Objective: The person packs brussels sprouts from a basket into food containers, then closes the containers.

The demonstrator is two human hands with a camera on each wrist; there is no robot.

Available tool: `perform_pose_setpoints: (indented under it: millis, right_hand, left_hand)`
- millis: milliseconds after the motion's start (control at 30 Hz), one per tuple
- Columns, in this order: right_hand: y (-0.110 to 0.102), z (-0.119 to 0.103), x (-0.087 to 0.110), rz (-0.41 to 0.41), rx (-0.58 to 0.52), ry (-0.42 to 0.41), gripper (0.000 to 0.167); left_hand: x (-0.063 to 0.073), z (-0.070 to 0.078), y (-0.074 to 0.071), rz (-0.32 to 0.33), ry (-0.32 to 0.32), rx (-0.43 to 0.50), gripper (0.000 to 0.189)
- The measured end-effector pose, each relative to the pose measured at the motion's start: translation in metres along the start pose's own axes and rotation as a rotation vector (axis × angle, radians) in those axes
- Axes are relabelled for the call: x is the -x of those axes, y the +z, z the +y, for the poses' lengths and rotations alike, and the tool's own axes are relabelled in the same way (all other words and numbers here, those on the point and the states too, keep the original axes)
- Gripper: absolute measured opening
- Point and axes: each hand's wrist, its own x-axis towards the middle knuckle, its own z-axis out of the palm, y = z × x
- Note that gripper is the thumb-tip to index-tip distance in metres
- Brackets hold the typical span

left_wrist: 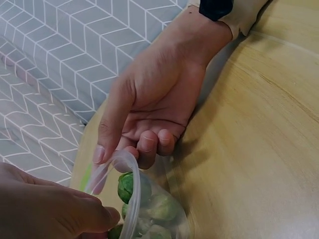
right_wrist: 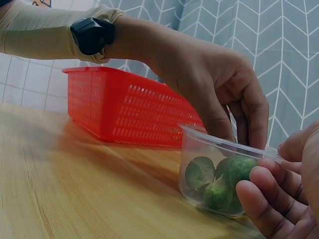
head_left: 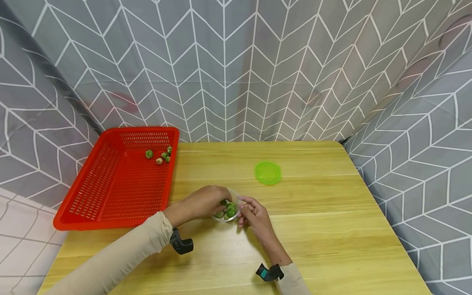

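A clear round plastic tub [right_wrist: 187, 144] stands on the wooden table, with several green Brussels sprouts [right_wrist: 218, 193] inside it. From the left, my left hand [head_left: 206, 200] reaches over the rim, its fingers pointing down into the tub. Whether those fingertips hold a sprout is hidden by the rim and the hand. On the tub's other side, my right hand [head_left: 258, 219] pinches the rim between thumb and fingers, seen also in the left wrist view, where that right hand [left_wrist: 157, 92] has its other fingers curled near the wall.
A red perforated basket [head_left: 110, 223] lies to the left, with several more sprouts [head_left: 149, 154] in its far right corner. A bright green lid [head_left: 268, 173] rests on the table [head_left: 332, 229] beyond my right hand. Grey patterned curtains [head_left: 236, 69] hang behind and at the sides.
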Motion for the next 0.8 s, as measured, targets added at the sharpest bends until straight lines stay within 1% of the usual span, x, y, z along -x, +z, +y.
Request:
perform_pose_setpoints:
  millis: [200,433,533,700,800]
  right_hand:
    - [0.001,0.0,0.0,0.004,0.004,0.012,0.041]
    - [0.0,0.001,-0.001,0.003,0.008,0.017,0.044]
    - [0.001,0.001,-0.001,0.012,0.003,0.022,0.043]
    - [0.001,0.0,-0.001,0.023,-0.003,0.025,0.041]
    - [0.001,-0.001,0.0,0.018,0.002,0.02,0.042]
  left_hand:
    - [0.005,-0.002,-0.006,0.055,-0.002,0.056,0.024]
    - [0.01,-0.009,-0.015,0.093,-0.063,0.136,0.028]
    - [0.012,-0.013,-0.019,0.108,-0.078,0.167,0.03]
    - [0.018,-0.02,-0.025,0.16,-0.077,0.144,0.029]
    - [0.023,-0.023,-0.031,0.198,-0.08,0.133,0.028]
